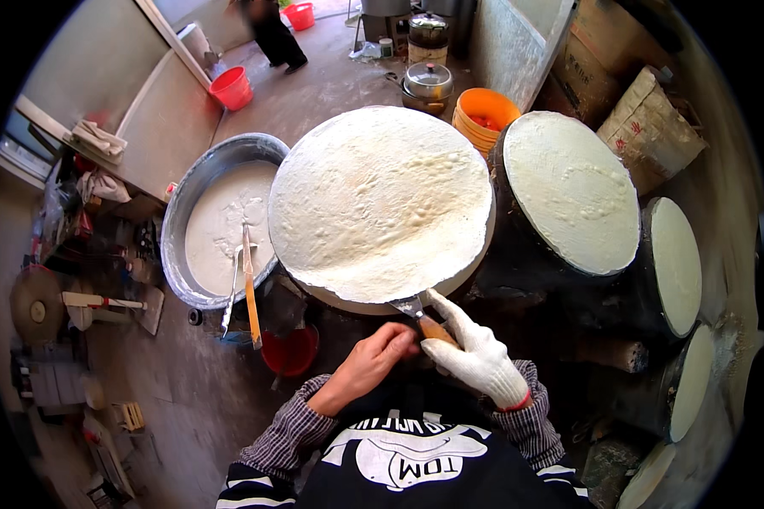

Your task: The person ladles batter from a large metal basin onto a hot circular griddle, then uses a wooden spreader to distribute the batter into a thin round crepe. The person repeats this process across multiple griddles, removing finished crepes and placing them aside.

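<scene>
My right hand [477, 359], in a white knit glove, grips the wooden handle of a metal scraper [434, 329]. The scraper's blade reaches under the near edge of a large, round, pale flatbread [382, 203]. This sheet covers most of a round griddle [356, 303], whose rim shows along the near side; its surface is bubbled and the near edge sits apart from the rim. Bare and slightly blurred, my left hand [370, 356] is held with curled fingers just left of the scraper handle. Nothing shows in it, though its underside is hidden.
Left of the griddle stands a metal basin [177, 254] of white batter, with a ladle [234, 280] and a wooden-handled tool [250, 286] leaning in it. More batter-covered griddles [570, 191] curve round to the right. Beyond are an orange bucket [487, 111], lidded pots [428, 83] and a person [274, 35].
</scene>
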